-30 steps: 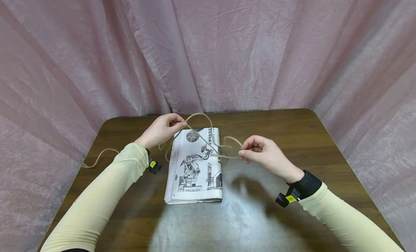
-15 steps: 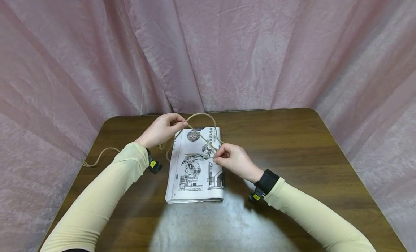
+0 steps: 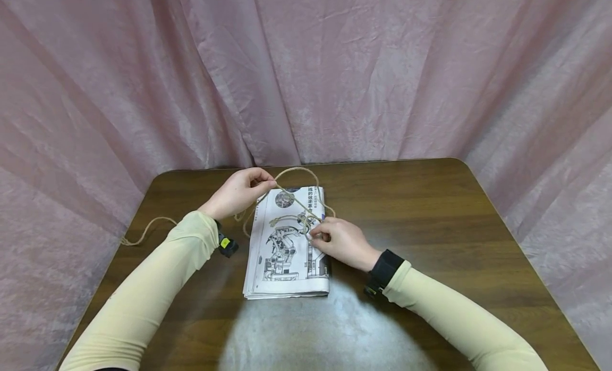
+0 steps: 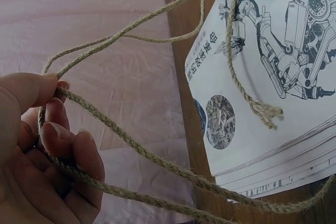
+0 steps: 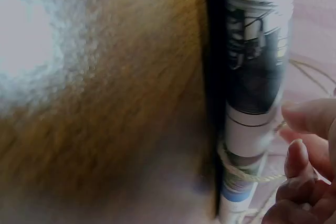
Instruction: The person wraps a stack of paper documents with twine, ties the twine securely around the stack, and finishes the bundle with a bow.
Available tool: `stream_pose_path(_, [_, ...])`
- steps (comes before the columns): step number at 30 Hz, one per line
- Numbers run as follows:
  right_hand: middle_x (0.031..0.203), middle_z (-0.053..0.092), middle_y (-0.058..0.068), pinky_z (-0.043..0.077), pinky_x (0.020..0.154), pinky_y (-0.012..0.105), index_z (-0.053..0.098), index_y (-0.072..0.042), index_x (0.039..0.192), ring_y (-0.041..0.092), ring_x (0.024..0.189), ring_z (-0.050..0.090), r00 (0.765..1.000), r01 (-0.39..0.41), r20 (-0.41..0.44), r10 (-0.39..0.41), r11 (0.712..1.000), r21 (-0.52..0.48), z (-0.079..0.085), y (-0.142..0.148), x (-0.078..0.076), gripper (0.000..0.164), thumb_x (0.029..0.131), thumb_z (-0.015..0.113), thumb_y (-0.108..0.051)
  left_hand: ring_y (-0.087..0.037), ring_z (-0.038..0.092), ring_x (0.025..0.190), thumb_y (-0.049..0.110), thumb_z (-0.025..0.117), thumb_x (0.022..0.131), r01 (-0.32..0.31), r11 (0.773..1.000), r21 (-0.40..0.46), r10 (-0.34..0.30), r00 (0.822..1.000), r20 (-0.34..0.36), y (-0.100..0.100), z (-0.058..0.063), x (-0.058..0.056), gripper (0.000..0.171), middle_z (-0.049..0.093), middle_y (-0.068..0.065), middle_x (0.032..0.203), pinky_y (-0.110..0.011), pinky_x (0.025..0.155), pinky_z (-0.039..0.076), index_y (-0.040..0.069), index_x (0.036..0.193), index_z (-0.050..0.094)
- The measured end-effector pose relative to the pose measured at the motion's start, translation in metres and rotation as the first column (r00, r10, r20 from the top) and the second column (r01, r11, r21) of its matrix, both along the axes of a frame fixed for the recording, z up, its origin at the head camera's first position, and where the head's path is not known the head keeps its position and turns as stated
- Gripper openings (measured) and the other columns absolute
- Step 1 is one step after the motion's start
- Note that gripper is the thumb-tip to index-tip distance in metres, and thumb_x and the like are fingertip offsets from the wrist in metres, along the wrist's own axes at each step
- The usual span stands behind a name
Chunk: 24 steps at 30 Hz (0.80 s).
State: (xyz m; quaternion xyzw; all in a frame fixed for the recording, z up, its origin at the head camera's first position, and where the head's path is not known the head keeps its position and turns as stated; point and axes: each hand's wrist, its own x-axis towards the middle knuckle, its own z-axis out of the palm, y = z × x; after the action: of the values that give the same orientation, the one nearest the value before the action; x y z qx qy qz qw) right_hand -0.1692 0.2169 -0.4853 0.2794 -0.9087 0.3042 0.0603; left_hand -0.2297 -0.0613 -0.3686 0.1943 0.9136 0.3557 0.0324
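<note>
A folded stack of newspapers [image 3: 282,264] lies on the table, a length of jute twine [image 4: 131,148] looped around and above its far part. Over the stack's far left corner, my left hand [image 3: 241,191] pinches two strands of the twine between thumb and fingers; another strand runs through its curled lower fingers in the left wrist view. My right hand [image 3: 344,242] is over the stack's right edge and pinches the twine near the other end. From there, the frayed twine end [image 4: 265,111] hangs over the printed page. One strand wraps the folded side of the newspapers [image 5: 249,116].
The wooden table [image 3: 406,211] has a rounded far edge, with a pink curtain [image 3: 363,78] hanging behind it and along both sides. More of the twine trails across the table's left side to a knotted end [image 3: 126,242]. A bright light reflection lies near the front.
My right hand has moved left with the twine, from beside the newspapers to over their right edge. The frayed end now lies across the page in view. My left hand has stayed in place.
</note>
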Motion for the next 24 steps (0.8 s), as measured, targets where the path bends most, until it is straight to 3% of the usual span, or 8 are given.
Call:
stream_pose_path(4, [0.087, 0.060, -0.010, 0.046, 0.065, 0.027, 0.079, -0.018, 0.104, 0.007, 0.075, 0.055, 1.000, 0.003, -0.014, -0.004, 1.000, -0.028, 0.011, 0.012, 0.007, 0.015, 0.091, 0.072, -0.019, -0.021, 0.056, 0.081, 0.036, 0.065, 0.102, -0.006, 1.000, 0.001, 0.006, 1.000, -0.003, 0.000, 0.001, 0.001, 0.024, 0.069, -0.004, 0.104, -0.039, 0.074, 0.048, 0.015, 0.111, 0.073])
stream_pose_path(8, [0.088, 0.062, -0.011, 0.047, 0.068, 0.030, 0.079, -0.018, 0.101, 0.009, 0.076, 0.056, 0.998, 0.056, -0.003, -0.056, 0.995, -0.083, 0.023, 0.032, 0.005, 0.014, 0.093, 0.068, -0.016, -0.020, 0.057, 0.083, 0.037, 0.064, 0.102, -0.008, 1.000, -0.007, 0.008, 1.000, -0.007, -0.001, 0.002, 0.003, 0.026, 0.069, -0.001, 0.105, -0.039, 0.076, 0.048, 0.014, 0.112, 0.073])
stream_pose_path(17, [0.093, 0.072, 0.004, 0.046, 0.067, 0.034, 0.078, -0.016, 0.106, 0.017, 0.075, 0.057, 0.976, 0.193, 0.150, -0.157, 0.944, -0.268, 0.047, 0.075, -0.030, 0.014, 0.098, 0.067, -0.019, -0.017, 0.060, 0.095, 0.035, 0.067, 0.101, 0.031, 0.999, -0.042, -0.034, 0.998, -0.062, 0.000, 0.003, 0.012, 0.017, 0.068, 0.003, 0.107, -0.039, 0.086, 0.048, 0.020, 0.108, 0.072])
stream_pose_path(24, [0.098, 0.071, 0.008, 0.046, 0.069, 0.033, 0.076, -0.011, 0.111, 0.020, 0.079, 0.055, 0.962, 0.207, 0.236, -0.139, 0.933, -0.295, 0.063, 0.078, -0.053, 0.017, 0.100, 0.066, -0.019, -0.012, 0.059, 0.091, 0.026, 0.068, 0.101, 0.136, 0.987, -0.081, -0.148, 0.976, -0.160, -0.002, 0.005, 0.024, 0.011, 0.064, 0.008, 0.104, -0.035, 0.081, 0.050, 0.021, 0.109, 0.072])
